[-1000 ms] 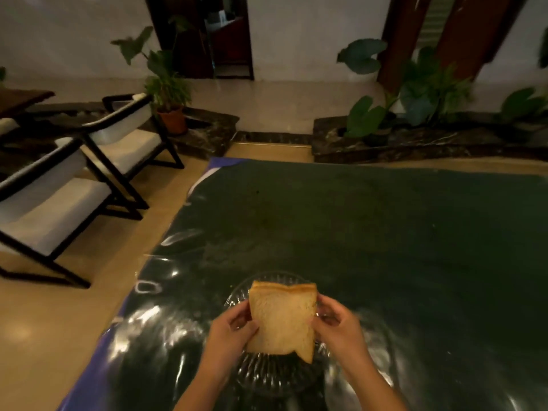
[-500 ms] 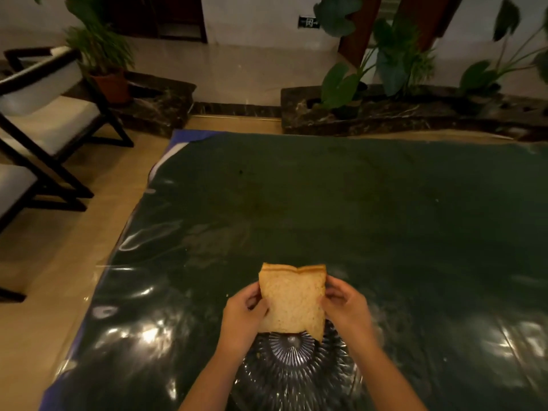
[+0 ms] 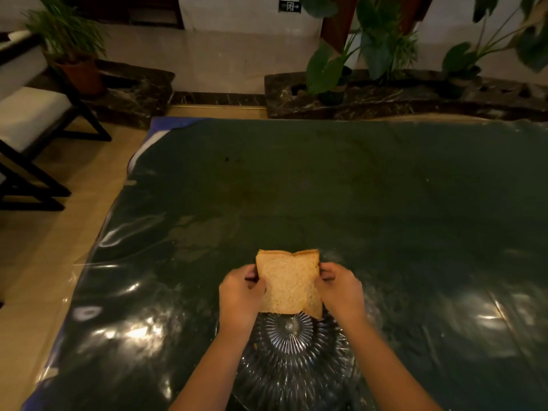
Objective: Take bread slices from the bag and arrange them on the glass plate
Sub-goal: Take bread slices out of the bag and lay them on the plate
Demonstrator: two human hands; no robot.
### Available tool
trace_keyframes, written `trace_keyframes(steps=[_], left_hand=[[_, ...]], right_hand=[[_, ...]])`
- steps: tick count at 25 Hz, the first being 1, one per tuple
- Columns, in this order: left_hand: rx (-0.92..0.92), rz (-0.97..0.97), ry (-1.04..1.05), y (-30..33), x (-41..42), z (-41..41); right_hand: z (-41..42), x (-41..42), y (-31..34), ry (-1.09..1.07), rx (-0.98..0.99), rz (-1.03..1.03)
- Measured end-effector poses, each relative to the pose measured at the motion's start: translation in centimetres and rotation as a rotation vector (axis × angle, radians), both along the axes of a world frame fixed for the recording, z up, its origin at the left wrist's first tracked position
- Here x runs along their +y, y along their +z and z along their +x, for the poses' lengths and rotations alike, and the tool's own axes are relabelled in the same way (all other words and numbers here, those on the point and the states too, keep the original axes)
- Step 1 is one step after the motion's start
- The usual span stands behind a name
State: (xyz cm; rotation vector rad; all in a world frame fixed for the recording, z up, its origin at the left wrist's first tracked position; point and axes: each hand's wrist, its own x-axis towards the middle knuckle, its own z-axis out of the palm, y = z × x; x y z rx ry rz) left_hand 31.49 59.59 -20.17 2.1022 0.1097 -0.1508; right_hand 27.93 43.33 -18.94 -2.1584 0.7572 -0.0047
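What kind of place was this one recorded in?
Probably a lobby or lounge, not a kitchen: polished floor, potted plants in dark stone planters, cushioned chairs, and an exit sign. Both hands hold bread over a plate.

Bread slice [image 3: 289, 284] between left hand [image 3: 239, 298] and right hand [image 3: 341, 292], above glass plate [image 3: 296, 369] on table [image 3: 385, 203].

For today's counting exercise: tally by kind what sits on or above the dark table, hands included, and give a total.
Hands: 2, left hand and right hand
Bread slice: 1, held by both hands
Glass plate: 1, no bread visible on it
Total: 4
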Motion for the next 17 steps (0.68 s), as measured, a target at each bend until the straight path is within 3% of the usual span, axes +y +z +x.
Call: trace_keyframes(steps=[4, 11, 17], left_hand=[[0.031, 0.037, 0.046, 0.2, -0.1, -0.3], [-0.033, -0.066, 0.074, 1.6, -0.6, -1.4], [0.027, -0.143, 0.035, 1.9, 1.6, -3.9]], right_hand=[[-1.0, 0.5, -0.1, -0.051, -0.001, -0.044], [-1.4, 1.4, 1.2, -0.166, -0.099, 0.063], [-4.4, 1.2, 2.0, -0.146, -0.145, 0.195]])
